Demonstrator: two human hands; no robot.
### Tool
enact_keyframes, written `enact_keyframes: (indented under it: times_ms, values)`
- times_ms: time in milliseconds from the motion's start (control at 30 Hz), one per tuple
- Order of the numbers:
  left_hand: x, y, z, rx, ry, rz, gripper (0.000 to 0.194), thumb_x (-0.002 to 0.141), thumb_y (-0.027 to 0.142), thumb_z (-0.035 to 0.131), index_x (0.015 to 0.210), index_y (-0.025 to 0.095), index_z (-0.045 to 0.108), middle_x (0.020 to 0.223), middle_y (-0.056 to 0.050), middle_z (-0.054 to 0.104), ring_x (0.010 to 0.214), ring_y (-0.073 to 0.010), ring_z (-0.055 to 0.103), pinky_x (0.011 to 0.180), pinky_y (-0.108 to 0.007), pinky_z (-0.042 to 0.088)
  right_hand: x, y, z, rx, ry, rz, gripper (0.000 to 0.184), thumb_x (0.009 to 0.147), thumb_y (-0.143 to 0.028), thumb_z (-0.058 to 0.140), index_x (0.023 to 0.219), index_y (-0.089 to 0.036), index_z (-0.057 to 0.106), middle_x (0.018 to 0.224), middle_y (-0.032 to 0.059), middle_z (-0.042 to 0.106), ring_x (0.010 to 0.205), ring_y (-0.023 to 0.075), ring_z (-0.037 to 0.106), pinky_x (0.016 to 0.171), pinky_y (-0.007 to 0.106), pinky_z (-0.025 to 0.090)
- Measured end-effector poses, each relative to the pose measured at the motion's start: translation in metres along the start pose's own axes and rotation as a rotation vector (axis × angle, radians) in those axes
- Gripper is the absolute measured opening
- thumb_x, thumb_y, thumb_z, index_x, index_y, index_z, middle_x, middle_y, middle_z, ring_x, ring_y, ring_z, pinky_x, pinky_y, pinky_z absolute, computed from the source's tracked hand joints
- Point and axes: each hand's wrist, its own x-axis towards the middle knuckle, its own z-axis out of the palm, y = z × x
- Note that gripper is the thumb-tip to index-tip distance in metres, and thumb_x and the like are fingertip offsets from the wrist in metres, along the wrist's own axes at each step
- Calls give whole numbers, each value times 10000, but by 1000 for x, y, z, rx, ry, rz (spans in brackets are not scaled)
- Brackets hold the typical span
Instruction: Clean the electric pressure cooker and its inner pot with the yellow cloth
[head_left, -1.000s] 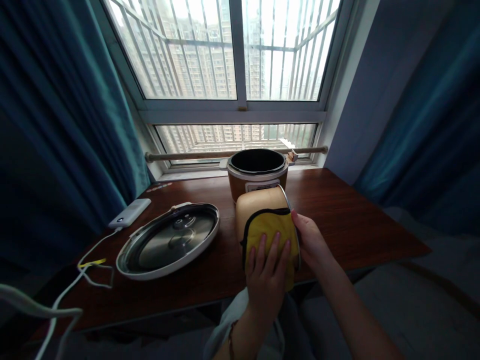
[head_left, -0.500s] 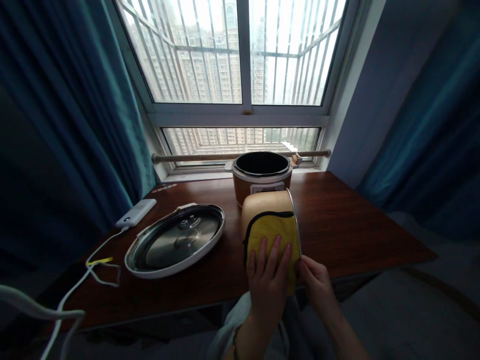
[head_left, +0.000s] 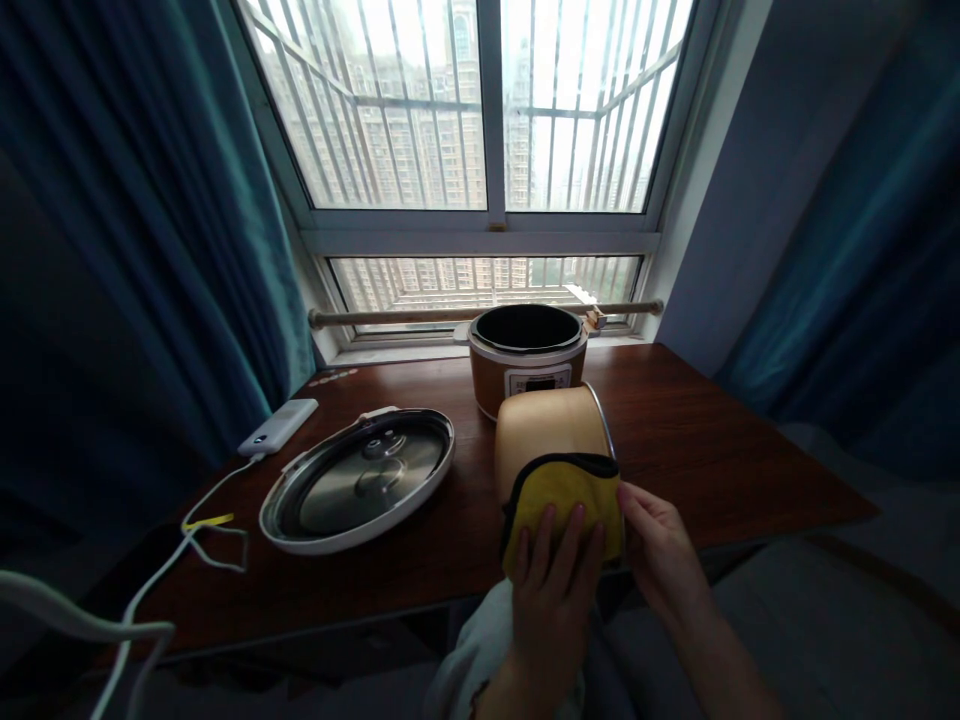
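Observation:
A gold inner pot (head_left: 551, 420) lies tilted on its side at the table's near edge, its metal rim facing right. My left hand (head_left: 559, 560) presses a yellow cloth (head_left: 566, 485) with black edging against the pot's outer wall, fingers side by side over it. At the rim, my right hand (head_left: 664, 540) pinches the pot between thumb and fingers. Just behind the pot stands the rice cooker body (head_left: 491, 375), its lid off and its dark inside showing. The round lid (head_left: 367, 480) lies to the left, its metal inner side up.
A white power bank (head_left: 277, 427) with a white cable (head_left: 142, 590) and a yellow tie lies at the table's left. Beyond the wooden table (head_left: 705, 430) are a barred window and a horizontal rail (head_left: 397, 317). Blue curtains hang at both sides.
My left hand and the cloth have slid down the pot's wall, baring more gold above. The pot and my right hand sit slightly lower and further right.

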Motion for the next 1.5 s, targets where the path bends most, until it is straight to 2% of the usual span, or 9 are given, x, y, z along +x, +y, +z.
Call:
enact_keyframes:
  times_ms: [267, 367, 500, 633, 867, 1033, 1200, 1300, 1500]
  values:
    - [31, -27, 1, 4, -65, 57, 387, 898, 203, 404, 1272, 249, 490, 1313, -15, 509, 1308, -212, 322, 1103, -384, 168, 27, -7, 7, 48, -25, -41, 221, 694, -345, 702, 855, -193, 713, 795, 32, 709, 689, 180, 647, 646, 286, 504]
    - [39, -47, 2, -107, 1, -191, 439, 882, 166, 416, 1317, 215, 431, 1384, -60, 420, 1331, -234, 275, 1094, -423, 219, 29, -5, 9, 50, -20, -41, 214, 711, -346, 690, 851, -186, 712, 795, 35, 710, 690, 178, 648, 651, 285, 503]
    - [43, -63, 6, -410, 95, -565, 431, 914, 220, 361, 1344, 236, 382, 1400, -48, 398, 1291, -187, 357, 1076, -356, 295, 28, -3, 8, 32, 7, -46, 229, 701, -357, 699, 840, -175, 711, 785, 39, 709, 684, 183, 645, 638, 285, 500]
    - [41, -58, 5, -513, 94, -661, 423, 920, 257, 358, 1343, 261, 383, 1400, -18, 401, 1284, -177, 366, 1084, -320, 282, 30, 4, 5, -9, 56, -88, 267, 702, -389, 690, 860, -174, 707, 776, 35, 705, 683, 189, 638, 617, 282, 491]
    - [39, -50, 2, -422, 53, -614, 458, 919, 223, 355, 1375, 248, 323, 1436, -31, 339, 1307, -173, 326, 1094, -319, 264, 27, 24, -26, -330, 169, -319, 384, 686, -460, 676, 948, -180, 696, 893, 53, 694, 831, 212, 611, 714, 285, 465]
    - [33, -48, 6, -276, 95, -491, 465, 900, 169, 381, 1360, 231, 354, 1433, -63, 340, 1306, -195, 331, 1071, -351, 302, 18, 39, -42, -432, 56, -275, 365, 778, -496, 560, 751, -152, 680, 630, 17, 617, 584, 137, 519, 520, 221, 386]
    - [21, -24, 4, -79, 31, -182, 471, 859, 88, 413, 1322, 174, 422, 1409, -101, 375, 1336, -282, 249, 1067, -469, 261, 11, 31, -27, -232, 66, -202, 328, 774, -473, 578, 693, -161, 638, 590, 7, 577, 552, 129, 499, 498, 223, 384]
    - [16, 2, 2, -27, -30, -27, 397, 881, 105, 379, 1256, 142, 504, 1322, -106, 488, 1326, -273, 275, 1067, -442, 258, 5, 13, -13, -99, 17, -110, 282, 760, -444, 601, 774, -168, 657, 653, 25, 623, 605, 153, 554, 519, 236, 427]
    - [21, 24, 3, -26, -8, 65, 356, 899, 117, 343, 1174, 131, 570, 1171, -80, 617, 1312, -216, 312, 1070, -375, 261, 14, -18, 1, 36, -38, 0, 230, 669, -386, 691, 769, -179, 676, 702, 24, 679, 666, 174, 626, 563, 247, 485]
